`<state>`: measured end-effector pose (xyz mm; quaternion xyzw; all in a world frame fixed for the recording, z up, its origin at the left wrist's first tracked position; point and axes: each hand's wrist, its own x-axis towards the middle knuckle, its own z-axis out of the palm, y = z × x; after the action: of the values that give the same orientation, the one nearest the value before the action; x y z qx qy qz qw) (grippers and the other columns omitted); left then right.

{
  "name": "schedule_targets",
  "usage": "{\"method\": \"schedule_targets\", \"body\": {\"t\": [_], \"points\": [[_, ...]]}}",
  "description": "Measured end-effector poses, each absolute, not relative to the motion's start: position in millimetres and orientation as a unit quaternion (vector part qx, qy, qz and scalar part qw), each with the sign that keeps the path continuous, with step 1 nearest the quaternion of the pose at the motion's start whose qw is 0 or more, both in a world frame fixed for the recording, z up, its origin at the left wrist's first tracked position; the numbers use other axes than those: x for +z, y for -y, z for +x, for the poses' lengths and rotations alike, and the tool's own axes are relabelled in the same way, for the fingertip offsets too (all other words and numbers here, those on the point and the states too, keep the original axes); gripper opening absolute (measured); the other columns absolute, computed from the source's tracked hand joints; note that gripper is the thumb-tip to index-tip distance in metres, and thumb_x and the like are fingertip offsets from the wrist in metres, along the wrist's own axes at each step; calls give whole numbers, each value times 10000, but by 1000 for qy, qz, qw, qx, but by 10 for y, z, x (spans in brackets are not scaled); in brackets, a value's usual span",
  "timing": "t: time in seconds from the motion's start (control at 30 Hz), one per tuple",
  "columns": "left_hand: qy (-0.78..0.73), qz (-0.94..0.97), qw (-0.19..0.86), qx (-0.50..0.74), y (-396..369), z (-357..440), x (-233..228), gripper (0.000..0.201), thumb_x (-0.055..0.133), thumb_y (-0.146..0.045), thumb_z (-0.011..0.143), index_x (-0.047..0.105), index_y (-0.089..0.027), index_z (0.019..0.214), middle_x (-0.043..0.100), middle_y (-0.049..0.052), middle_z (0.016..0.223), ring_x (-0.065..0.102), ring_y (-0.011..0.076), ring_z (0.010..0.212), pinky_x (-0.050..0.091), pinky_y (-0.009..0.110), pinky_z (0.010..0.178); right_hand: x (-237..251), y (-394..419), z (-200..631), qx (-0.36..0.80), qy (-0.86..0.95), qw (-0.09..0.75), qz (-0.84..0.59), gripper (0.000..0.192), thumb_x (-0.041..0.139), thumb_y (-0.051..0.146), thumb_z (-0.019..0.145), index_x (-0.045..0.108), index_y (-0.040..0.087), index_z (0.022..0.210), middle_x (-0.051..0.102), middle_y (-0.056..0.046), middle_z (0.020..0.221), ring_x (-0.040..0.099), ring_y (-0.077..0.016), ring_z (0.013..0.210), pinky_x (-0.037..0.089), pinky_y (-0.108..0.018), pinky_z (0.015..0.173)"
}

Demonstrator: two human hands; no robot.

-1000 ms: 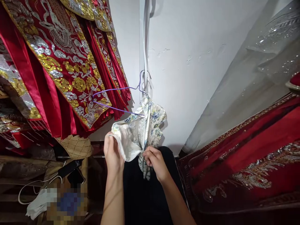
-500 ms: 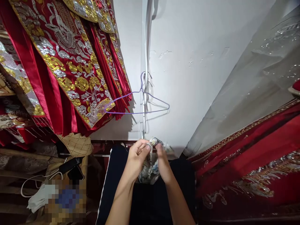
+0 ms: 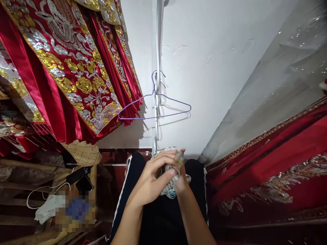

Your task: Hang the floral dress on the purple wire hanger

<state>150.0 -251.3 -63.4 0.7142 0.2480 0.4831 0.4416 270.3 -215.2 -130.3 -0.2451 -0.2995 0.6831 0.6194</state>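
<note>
A bunched, light patterned cloth [image 3: 169, 187] is between my two hands, above my lap. My left hand [image 3: 152, 180] reaches over it from the left, with its fingers across the top and its thumb pressed on the folds. From the right, my right hand [image 3: 182, 182] closes around the other side; most of its fingers are hidden behind the cloth. What kind of garment or cloth it is cannot be made out. Beyond my hands, a purple wire hanger [image 3: 178, 101] hangs bare on a white upright rail [image 3: 157, 37] against the wall.
Red garments with gold and silver embroidery [image 3: 84, 78] hang at the left. A wooden stool [image 3: 93, 173] at lower left holds a phone [image 3: 84, 184], a white cable [image 3: 32, 200] and a pixelated patch. Plastic-covered red cloth [image 3: 281, 153] fills the right side.
My left hand has turned over and moved across the cloth, which is now gathered more tightly between both hands. The view has shifted slightly, and the hanger has swung to face me more squarely.
</note>
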Motion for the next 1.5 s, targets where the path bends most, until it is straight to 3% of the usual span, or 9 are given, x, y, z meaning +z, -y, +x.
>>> {"method": "schedule_targets", "body": {"t": [0.23, 0.4, 0.57, 0.7, 0.93, 1.03, 1.17, 1.37, 1.5], "points": [[-324, 753, 327, 469, 2218, 1381, -623, 195, 567, -385, 973, 695, -263, 1053, 698, 51, 1214, 462, 255, 1404, 158, 472, 1269, -1122, 2265, 2761, 728, 372, 519, -250, 824, 308, 875, 834, 661, 261, 1256, 720, -111, 1145, 609, -335, 1233, 517, -478, 980], [-325, 768, 382, 399, 1858, 1128, -792, 603, 357, -584, 1003, 359, -271, 1518, 511, 103, 1484, 465, 263, 1389, 377, 431, 1152, -912, 2113, 3005, 631, 580, 403, -322, 630, 836, 574, 671, 698, 206, 1164, 741, -100, 1040, 696, -291, 969, 554, -402, 833], [-388, 827, 336, 231, 1620, 851, -973, 654, 317, -674, 968, 689, -153, 835, 677, 52, 822, 600, 203, 794, 484, 292, 714, -439, 1625, 3420, 347, 718, 492, -348, 213, 789, 343, 736, 766, 176, 866, 741, -78, 881, 685, -255, 823, 546, -365, 713], [-474, 835, 188, 207, 1518, 494, -860, 473, 464, -568, 941, 673, -172, 789, 613, 12, 674, 532, 166, 640, 371, 254, 604, -206, 1073, 3652, 95, 622, 656, -416, 323, 625, 279, 812, 735, 204, 1106, 724, -100, 1129, 671, -258, 960, 535, -407, 852], [-530, 825, 110, 161, 997, -56, -721, 468, 406, -525, 940, 700, -186, 808, 741, 127, 905, 673, 270, 850, 488, 336, 808, -607, 477, 3517, 176, 744, 432, -479, 326, 491, 380, 883, 736, 184, 973, 736, -58, 864, 640, -230, 828, 492, -321, 756], [-511, 829, 106, 203, 787, -102, -741, 441, 389, -469, 943, 709, -172, 1003, 701, 133, 1207, 636, 285, 1133, 452, 371, 1023, -671, 389, 3619, 98, 737, 410, -529, 243, 536, 353, 835, 697, 180, 784, 662, -31, 677, 557, -192, 657, 400, -282, 622], [-512, 795, 74, 317, 662, -9, -633, 383, 387, -390, 940, 654, -155, 1083, 671, 139, 1219, 612, 276, 1141, 442, 403, 1040, -535, 414, 3760, 110, 730, 423, -526, 205, 593, 345, 786, 644, 174, 685, 625, -17, 621, 532, -178, 625, 368, -276, 592], [-458, 741, 104, 479, 433, 296, -272, 278, 458, -351, 928, 555, -184, 1129, 668, 89, 1113, 619, 204, 1004, 479, 316, 899, -426, 712, 3656, 286, 742, 420, -437, 267, 607, 339, 788, 713, 159, 954, 735, -71, 917, 651, -240, 852, 514, -333, 770], [-410, 787, 135, 441, 315, 314, -87, 309, 458, -359, 917, 626, -167, 1091, 687, 69, 1025, 617, 198, 918, 471, 284, 821, -385, 824, 3824, 153, 755, 443, -459, 572, 632, 271, 770, 610, 203, 1338, 707, -88, 1194, 650, -279, 1050, 504, -399, 919]]}}
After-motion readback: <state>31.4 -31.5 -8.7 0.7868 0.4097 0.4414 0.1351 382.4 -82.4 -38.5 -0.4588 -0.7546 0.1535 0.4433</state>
